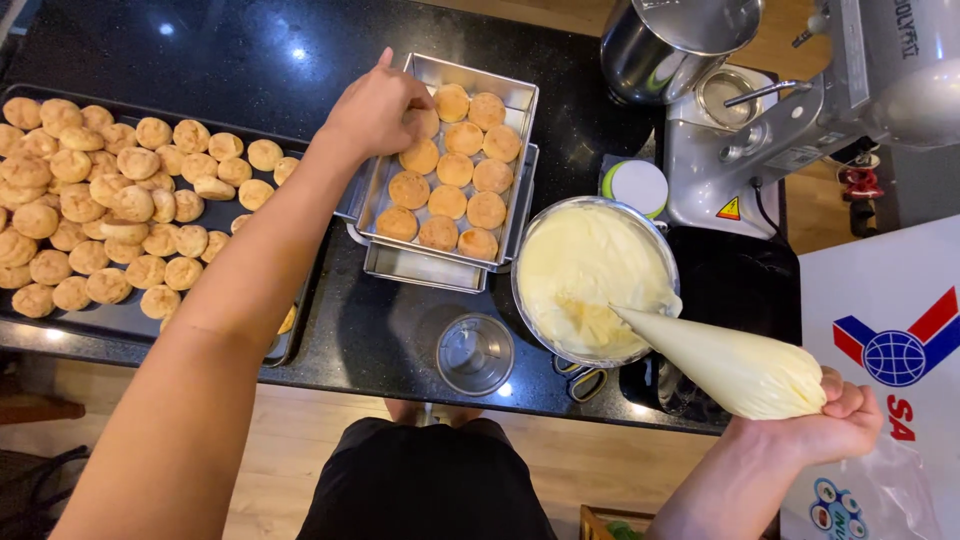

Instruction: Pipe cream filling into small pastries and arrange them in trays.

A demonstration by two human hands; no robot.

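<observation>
- Right hand (835, 420): closed in a fist round the twisted fat end of the piping bag (735, 368); the bag is held clear of the table (250, 60), at the near right edge.
- Bag long axis: runs from the fist up and to the left; the tip points at the bowl (528, 240) and lies over the cream in its near side. Whether the tip touches the cream cannot be told.
- Bowl: on the table just left of the bag, between the bag and the tin (520, 100).
- A small steel cup (475, 353) stands at the near table edge, just beside the bowl's left.
- Left hand (378, 105): reached out far over the table, fingers curled down onto a puff (424, 122) in the tin's left column; thumb and fingertips appear pinched on it, the grip is partly hidden by the hand.
- Tin: stacked on a second tin, long axis running near to far, tilted slightly right; puffs are laid in three columns.
- Left hand is the nearer one to the puffs; the bag lies well apart from them, to the right and nearer, beyond the bowl.
- Tray (225, 345) of loose puffs lies under and left of the left forearm.
- Mixer (800, 120) stands at the far right.
</observation>
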